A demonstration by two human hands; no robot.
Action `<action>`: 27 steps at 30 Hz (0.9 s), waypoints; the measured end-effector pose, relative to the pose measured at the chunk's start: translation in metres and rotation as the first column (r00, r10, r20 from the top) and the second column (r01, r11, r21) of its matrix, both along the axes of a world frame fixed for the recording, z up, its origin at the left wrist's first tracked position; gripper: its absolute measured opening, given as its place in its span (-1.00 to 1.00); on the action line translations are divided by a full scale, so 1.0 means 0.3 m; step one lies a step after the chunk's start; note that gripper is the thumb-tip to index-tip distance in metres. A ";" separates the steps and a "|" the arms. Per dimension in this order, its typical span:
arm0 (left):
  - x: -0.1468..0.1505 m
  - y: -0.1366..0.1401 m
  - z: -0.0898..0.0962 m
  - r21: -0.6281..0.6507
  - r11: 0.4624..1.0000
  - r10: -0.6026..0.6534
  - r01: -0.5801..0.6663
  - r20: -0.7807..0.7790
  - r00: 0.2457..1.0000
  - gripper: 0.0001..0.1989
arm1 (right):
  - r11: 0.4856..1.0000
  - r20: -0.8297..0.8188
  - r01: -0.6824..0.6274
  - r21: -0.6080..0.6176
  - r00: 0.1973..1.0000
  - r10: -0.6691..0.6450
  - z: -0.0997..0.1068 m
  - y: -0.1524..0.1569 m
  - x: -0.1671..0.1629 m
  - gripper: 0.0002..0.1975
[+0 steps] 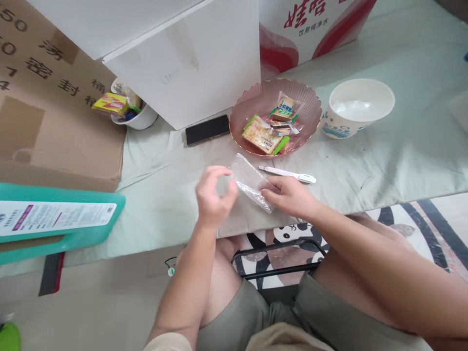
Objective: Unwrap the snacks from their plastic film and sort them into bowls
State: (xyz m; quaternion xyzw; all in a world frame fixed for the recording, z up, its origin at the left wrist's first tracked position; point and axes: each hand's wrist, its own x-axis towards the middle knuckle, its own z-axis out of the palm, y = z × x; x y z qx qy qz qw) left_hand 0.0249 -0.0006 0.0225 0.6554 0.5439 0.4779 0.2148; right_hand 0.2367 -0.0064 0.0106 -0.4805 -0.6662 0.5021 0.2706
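A small clear plastic bag (250,181) is pinched at its right end by my right hand (287,194), with the thumb pressed on top. My left hand (215,195) is beside the bag's left end, slightly blurred, with thumb and forefinger curved apart and nothing visible between them. Just beyond my right hand, a white box cutter (288,174) lies on the cloth. Behind it sits a pink ribbed dish (241,105) with a gold rim, containing several wrapped crackers and snacks (261,134).
A black phone (207,130) lies left of the dish, and a white paper tub (341,124) stands right. White boxes (190,63) and a red-and-white carton (281,44) line the back. At left are a cardboard box (62,131), a white cup (144,117) of packets and a teal container (91,195).
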 end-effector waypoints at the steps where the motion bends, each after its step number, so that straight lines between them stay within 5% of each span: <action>1: 0.025 -0.015 0.003 -0.048 0.993 -0.113 0.111 -0.030 0.993 -0.78 | 1.000 -0.048 -0.027 0.016 0.998 0.028 0.003 -0.003 -0.001 -0.84; 4: 0.071 -0.028 -0.011 -0.278 0.882 -0.357 0.380 0.130 0.925 -0.58 | 0.993 -0.186 -0.089 0.072 0.977 0.101 0.014 -0.008 -0.005 -0.81; 7: 0.071 -0.007 -0.041 -0.380 0.786 -0.386 0.488 0.315 0.867 -0.53 | 0.989 -0.239 -0.079 0.124 0.965 0.107 0.023 -0.004 -0.008 -0.81; 12: 0.062 0.016 -0.063 -0.401 0.821 -0.256 0.407 0.377 0.890 -0.52 | 0.990 -0.270 -0.026 0.140 0.961 0.064 0.027 0.003 -0.015 -0.83; 16: 0.078 0.018 -0.062 -0.410 0.852 -0.128 0.327 0.442 0.888 -0.47 | 0.990 -0.225 0.136 0.035 0.966 -0.124 0.014 0.003 -0.016 -0.84; 21: 0.099 0.026 -0.052 -0.481 0.809 0.012 0.337 0.587 0.810 -0.50 | 0.919 -0.201 0.367 0.141 0.920 -0.336 -0.014 0.025 -0.001 -0.79; 24: 0.109 0.023 -0.038 -0.500 0.781 -0.006 0.373 0.592 0.806 -0.55 | 0.949 -0.234 0.286 0.131 0.940 -0.250 -0.016 0.031 0.004 -0.67; 27: 0.117 0.007 -0.019 -0.482 0.797 -0.056 0.364 0.541 0.839 -0.61 | 0.972 -0.184 0.211 0.106 0.965 -0.189 0.001 0.027 0.005 -0.86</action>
